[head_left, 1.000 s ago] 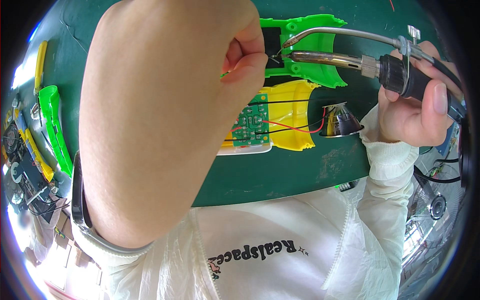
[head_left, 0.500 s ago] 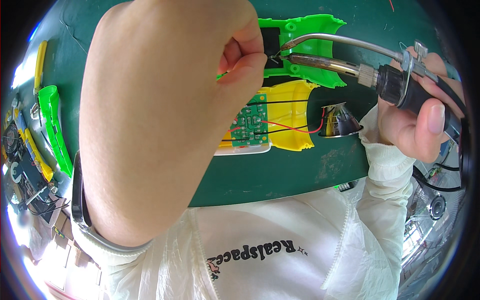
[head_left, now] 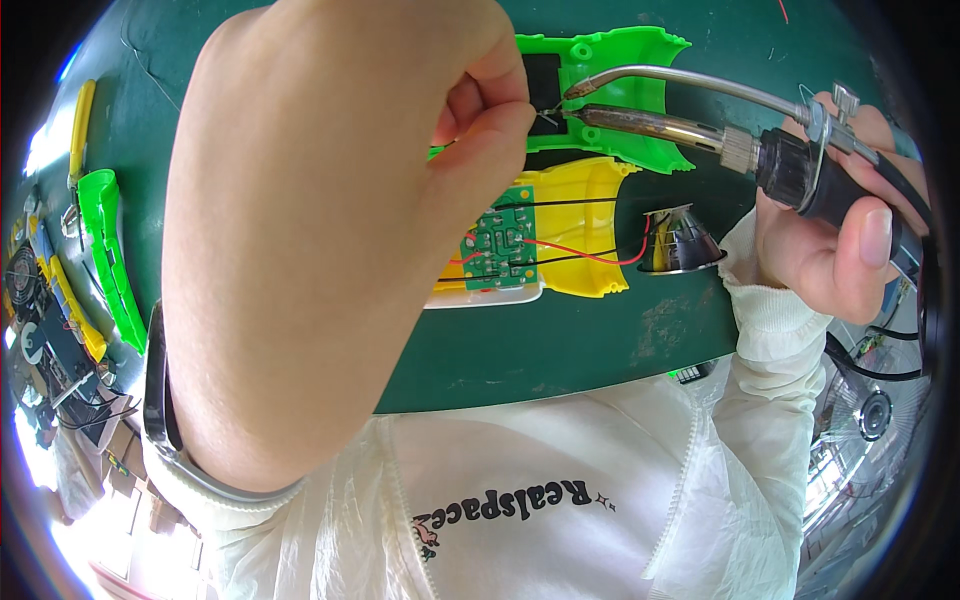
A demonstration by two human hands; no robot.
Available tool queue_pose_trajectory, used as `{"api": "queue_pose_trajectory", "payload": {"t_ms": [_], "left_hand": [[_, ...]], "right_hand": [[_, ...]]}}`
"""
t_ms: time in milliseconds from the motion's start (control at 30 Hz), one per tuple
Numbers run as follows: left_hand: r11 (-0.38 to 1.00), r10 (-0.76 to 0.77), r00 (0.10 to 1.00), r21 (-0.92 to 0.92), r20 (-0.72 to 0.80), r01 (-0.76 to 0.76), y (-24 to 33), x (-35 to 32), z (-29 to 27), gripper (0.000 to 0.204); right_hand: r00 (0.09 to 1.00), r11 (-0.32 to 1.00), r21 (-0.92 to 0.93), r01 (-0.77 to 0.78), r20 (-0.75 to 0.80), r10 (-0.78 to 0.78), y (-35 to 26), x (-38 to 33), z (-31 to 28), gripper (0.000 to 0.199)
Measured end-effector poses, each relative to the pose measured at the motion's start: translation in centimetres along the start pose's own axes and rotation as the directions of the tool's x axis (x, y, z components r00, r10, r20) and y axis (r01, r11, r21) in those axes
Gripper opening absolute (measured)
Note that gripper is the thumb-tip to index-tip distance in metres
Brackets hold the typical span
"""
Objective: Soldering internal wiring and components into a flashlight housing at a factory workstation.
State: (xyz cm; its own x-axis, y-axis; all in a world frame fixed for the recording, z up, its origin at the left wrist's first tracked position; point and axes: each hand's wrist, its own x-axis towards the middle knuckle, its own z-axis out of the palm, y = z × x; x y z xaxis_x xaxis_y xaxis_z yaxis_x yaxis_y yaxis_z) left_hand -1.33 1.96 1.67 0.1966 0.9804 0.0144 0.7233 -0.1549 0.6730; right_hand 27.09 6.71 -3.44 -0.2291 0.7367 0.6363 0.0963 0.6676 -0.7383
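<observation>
My right hand [head_left: 850, 230] is closed around the black handle of a soldering iron [head_left: 650, 124]. A bent metal feed tube [head_left: 690, 76] is clamped alongside the iron. Both tips meet over the black panel [head_left: 546, 85] inside a bright green plastic shell [head_left: 630, 100]. My left hand [head_left: 485, 110] pinches at that same spot, with a thin wire end [head_left: 547, 117] showing at its fingertips beside the iron's tip. Nearer to me lies a yellow shell [head_left: 585, 225] with a green circuit board [head_left: 505, 240]. My left forearm hides the left part of both shells.
Red and black wires run from the board to a shiny cone-shaped reflector [head_left: 682, 240] on the green table [head_left: 560, 350]. Yellow-handled pliers [head_left: 82, 130], another green shell piece [head_left: 108, 260] and assorted electronic parts [head_left: 50, 320] lie at the left. A black cable [head_left: 870, 372] hangs at the right.
The yellow shell with its board has shifted very slightly away from me, and my left forearm has moved a touch. The iron stays at the same spot.
</observation>
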Motion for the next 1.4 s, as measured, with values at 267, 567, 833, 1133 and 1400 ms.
{"api": "queue_pose_trajectory", "payload": {"t_ms": [267, 567, 833, 1133, 1400], "left_hand": [[0.989, -0.064, 0.989, 0.139, 0.134, 0.045, -0.1, 0.5, -0.3, 0.004], [0.988, 0.064, 0.993, -0.131, -0.103, -0.077, -0.1, -0.4, 0.7, 0.004], [0.986, 0.038, 0.988, -0.156, -0.153, -0.062, -0.3, -1.2, 1.7, 0.004], [0.985, 0.054, 0.992, -0.157, -0.111, -0.072, -0.2, -0.9, 1.3, 0.004], [0.988, 0.032, 0.993, -0.146, -0.117, -0.049, 0.1, -0.7, 1.3, 0.004]], "right_hand": [[0.991, 0.990, 0.098, -0.102, -0.074, 0.109, 0.0, -0.7, -0.2, 0.029], [0.985, 0.978, 0.119, -0.170, -0.010, 0.172, -0.8, -0.1, 1.4, 0.029], [0.990, 0.990, -0.024, -0.136, -0.032, 0.135, -0.6, -0.2, 1.3, 0.029], [0.997, 0.988, 0.152, -0.001, -0.072, 0.012, 0.4, 0.1, -0.1, 0.030], [0.999, 0.984, 0.175, -0.044, -0.014, 0.047, 0.7, 0.0, -0.5, 0.029]]}}
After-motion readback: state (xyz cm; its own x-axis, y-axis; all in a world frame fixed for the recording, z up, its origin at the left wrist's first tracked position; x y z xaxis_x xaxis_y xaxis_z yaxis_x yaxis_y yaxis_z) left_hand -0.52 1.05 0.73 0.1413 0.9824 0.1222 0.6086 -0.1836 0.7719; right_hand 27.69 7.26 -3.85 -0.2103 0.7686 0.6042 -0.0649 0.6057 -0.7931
